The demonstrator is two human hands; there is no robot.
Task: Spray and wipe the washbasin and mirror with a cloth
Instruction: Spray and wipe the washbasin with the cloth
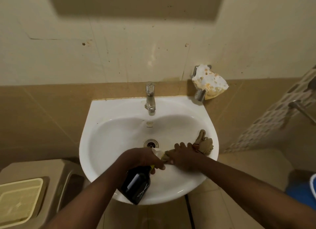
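Note:
A white washbasin (109, 136) hangs on the tan wall, with a chrome tap (150, 99) at its back and a drain (151, 143) in the middle. My left hand (142, 158) grips the head of a black spray bottle (136, 186), which hangs over the basin's front rim. My right hand (185, 156) presses a crumpled tan cloth (204, 143) against the right inner side of the bowl. The underside of the mirror (136, 5) shows at the top, above the pale wall.
A wall-mounted soap holder (209, 82) with crusted soap sits right of the tap. A beige bin with a yellow lid (18, 199) stands at lower left. A patterned curtain (277, 112) and metal rail are at right; a blue object (306, 193) lies low right.

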